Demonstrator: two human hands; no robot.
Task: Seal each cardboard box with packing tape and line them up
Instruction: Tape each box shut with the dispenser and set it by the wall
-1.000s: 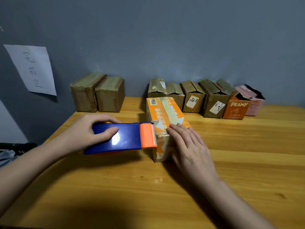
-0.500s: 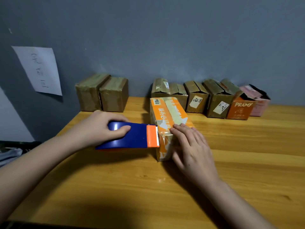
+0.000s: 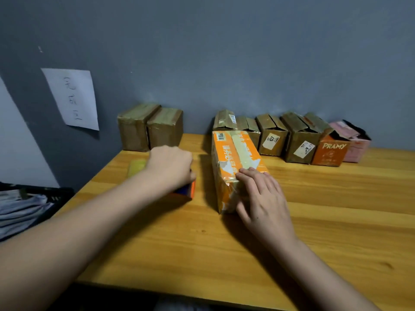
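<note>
Tape runs along the orange box [image 3: 238,167] mid-table, pressed flat by the right hand [image 3: 261,198]. Left hand [image 3: 171,167] grips the dispenser [image 3: 187,190] beside it. Two boxes [image 3: 150,127] look sealed; the row [image 3: 289,138] behind seems untaped.

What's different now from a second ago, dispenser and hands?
The left hand has pulled the tape dispenser off the orange box, to the left and down onto the table, still gripping it. The right hand stays flat on the box's near end. The box and the row along the wall have not moved.
</note>
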